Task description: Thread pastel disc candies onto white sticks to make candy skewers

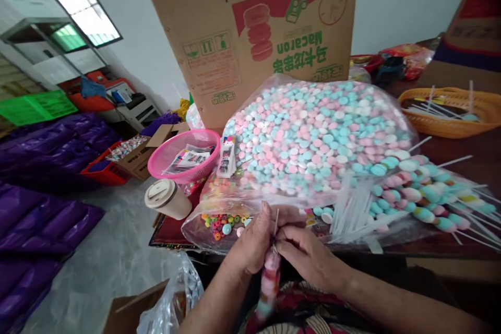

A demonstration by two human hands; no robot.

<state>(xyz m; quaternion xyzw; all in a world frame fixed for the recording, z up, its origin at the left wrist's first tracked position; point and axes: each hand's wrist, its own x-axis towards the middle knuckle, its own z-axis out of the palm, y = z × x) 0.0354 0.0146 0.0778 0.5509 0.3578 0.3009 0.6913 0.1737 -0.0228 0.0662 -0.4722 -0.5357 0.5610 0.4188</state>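
My left hand [254, 242] is closed round the stick end of a candy skewer [269, 284]. The skewer has pink, white and blue pieces in a clear wrapper, and it hangs down toward my lap. My right hand [307, 255] pinches at the gathered neck of the wrapper, beside the stick; whether a small tie is in its fingers I cannot make out. Just beyond my hands lies a big clear bag of pastel candies [309, 130]. Colourful ring-shaped candies [219, 224] lie in its open mouth. To the right are unwrapped candy skewers [422, 193] and narrow clear sleeves [348, 209].
A pink basket [154, 159] with printed packets and a lidded cup [168, 199] stand at the left. Printed labels [227, 156] lean on the candy bag. Behind rises a cardboard box [203, 26]. An orange basket [450, 128] with sticks sits at the right.
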